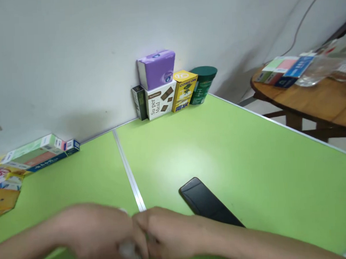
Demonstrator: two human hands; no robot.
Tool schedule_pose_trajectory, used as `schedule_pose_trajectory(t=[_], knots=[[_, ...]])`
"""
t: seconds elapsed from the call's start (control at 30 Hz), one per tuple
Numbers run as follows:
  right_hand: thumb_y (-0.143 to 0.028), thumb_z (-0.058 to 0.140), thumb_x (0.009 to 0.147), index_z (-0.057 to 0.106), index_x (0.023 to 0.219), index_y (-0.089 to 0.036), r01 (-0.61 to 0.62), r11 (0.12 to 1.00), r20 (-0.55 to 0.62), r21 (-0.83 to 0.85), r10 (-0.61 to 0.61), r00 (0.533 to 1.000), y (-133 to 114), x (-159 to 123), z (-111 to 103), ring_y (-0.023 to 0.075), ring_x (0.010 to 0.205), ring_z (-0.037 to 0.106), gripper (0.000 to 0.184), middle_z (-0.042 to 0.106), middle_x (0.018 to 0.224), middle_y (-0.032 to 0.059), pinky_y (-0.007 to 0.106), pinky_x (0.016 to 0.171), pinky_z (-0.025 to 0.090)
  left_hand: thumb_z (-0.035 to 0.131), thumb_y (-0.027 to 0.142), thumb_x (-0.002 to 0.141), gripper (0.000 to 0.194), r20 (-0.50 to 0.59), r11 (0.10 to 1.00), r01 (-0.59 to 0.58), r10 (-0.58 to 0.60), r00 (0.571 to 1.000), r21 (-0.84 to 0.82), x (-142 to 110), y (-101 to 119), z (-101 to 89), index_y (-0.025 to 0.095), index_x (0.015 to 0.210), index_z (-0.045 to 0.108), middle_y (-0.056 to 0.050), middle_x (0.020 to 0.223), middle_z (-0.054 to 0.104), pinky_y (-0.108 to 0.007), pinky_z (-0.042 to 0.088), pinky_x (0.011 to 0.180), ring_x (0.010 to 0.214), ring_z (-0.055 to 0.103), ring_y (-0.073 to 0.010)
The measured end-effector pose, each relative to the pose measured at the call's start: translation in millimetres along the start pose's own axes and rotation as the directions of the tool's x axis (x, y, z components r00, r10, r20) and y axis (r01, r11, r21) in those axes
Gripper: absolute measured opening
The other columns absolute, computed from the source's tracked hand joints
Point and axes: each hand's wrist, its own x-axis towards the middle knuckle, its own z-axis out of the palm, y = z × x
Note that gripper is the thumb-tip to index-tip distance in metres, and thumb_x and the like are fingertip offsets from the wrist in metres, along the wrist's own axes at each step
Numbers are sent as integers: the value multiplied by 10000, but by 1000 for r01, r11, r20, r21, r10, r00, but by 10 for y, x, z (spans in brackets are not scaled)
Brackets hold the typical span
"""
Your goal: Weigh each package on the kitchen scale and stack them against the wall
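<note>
At the bottom of the head view my left hand (104, 233) and my right hand (167, 234) meet over the green table, their fingers curled in and touching. Both hands are closed, and the left one is smeared by motion. Something whitish (128, 249) shows under the fingers of my left hand; its kind is hidden. What my right hand pinches cannot be made out. Just beyond my right wrist lies a black smartphone (208, 203), screen up, its near end covered by my forearm.
Against the wall stand a purple tissue pack (160, 70) on a white Su-per Meal box (161, 101), a dark narrow box (139, 103), a yellow box (185, 91) and a green canister (202, 85). Flat boxes (41, 153) and snack packets (4, 198) lie left. A wooden table (313, 102) stands right.
</note>
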Motion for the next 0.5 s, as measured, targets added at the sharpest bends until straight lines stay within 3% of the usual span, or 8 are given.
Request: schedule_pose_trajectory(t=[0.03, 0.07, 0.1, 0.17, 0.23, 0.3, 0.4, 0.5], knots=[[-128, 534, 749, 587, 878, -142, -4, 992, -113, 125, 18, 993, 86, 5, -77, 154, 701, 597, 139, 649, 795, 43, 240, 611, 440, 631, 372, 732, 163, 2, 997, 16, -16, 1000, 73, 134, 74, -212, 310, 868, 697, 35, 805, 705, -310, 513, 688, 768, 658, -204], [-115, 494, 773, 566, 917, -145, 12, 967, -228, 254, 48, 972, 172, 12, -155, 142, 722, 589, 164, 633, 808, 37, 245, 647, 452, 544, 363, 794, 203, -90, 991, 35, -24, 996, 132, 281, 136, -428, 275, 902, 691, 11, 859, 705, -329, 511, 742, 813, 654, -207], [-108, 459, 797, 545, 960, -147, 37, 929, -330, 368, 93, 939, 253, 17, -226, 131, 735, 580, 188, 616, 818, 32, 251, 677, 457, 485, 345, 826, 255, -274, 979, 69, -14, 962, 191, 442, 180, -643, 239, 959, 674, -16, 936, 697, -351, 501, 801, 876, 643, -216], [-111, 431, 828, 516, 1017, -154, 92, 851, -443, 517, 174, 880, 387, 15, -333, 116, 734, 561, 212, 590, 819, 19, 259, 704, 457, 482, 289, 816, 380, -688, 929, 132, 156, 709, 347, 793, 194, -1057, 190, 1176, 555, -77, 1167, 609, -422, 413, 968, 1097, 548, -254], [-119, 447, 833, 525, 1013, -165, 109, 813, -446, 572, 197, 873, 472, -10, -380, 111, 733, 552, 201, 580, 807, 7, 260, 713, 453, 519, 226, 776, 544, -818, 864, 199, 328, 473, 462, 1155, 116, -1431, 145, 1304, 416, -137, 1345, 453, -485, 258, 1085, 1289, 353, -302], [-138, 474, 835, 549, 992, -168, 77, 820, -391, 568, 186, 901, 513, -54, -380, 113, 738, 549, 176, 582, 796, 5, 257, 710, 450, 581, 220, 736, 650, -858, 852, 234, 374, 352, 467, 1489, -10, -1743, 123, 1335, 351, -170, 1403, 359, -511, 188, 1110, 1341, 235, -340], [-179, 504, 842, 585, 993, -164, -4, 855, -285, 519, 177, 942, 538, -126, -352, 117, 725, 544, 172, 597, 787, 13, 253, 691, 450, 660, 249, 690, 704, -887, 870, 243, 353, 297, 428, 1847, -174, -2044, 135, 1311, 349, -183, 1417, 311, -560, 181, 1097, 1347, 171, -388], [-203, 507, 848, 602, 997, -161, -29, 863, -258, 504, 182, 949, 560, -169, -347, 119, 711, 541, 182, 605, 782, 19, 251, 678, 455, 682, 258, 696, 595, -897, 877, 241, 348, 273, 414, 1971, -236, -2146, 149, 1218, 418, -168, 1396, 323, -550, 171, 1102, 1348, 158, -388]])
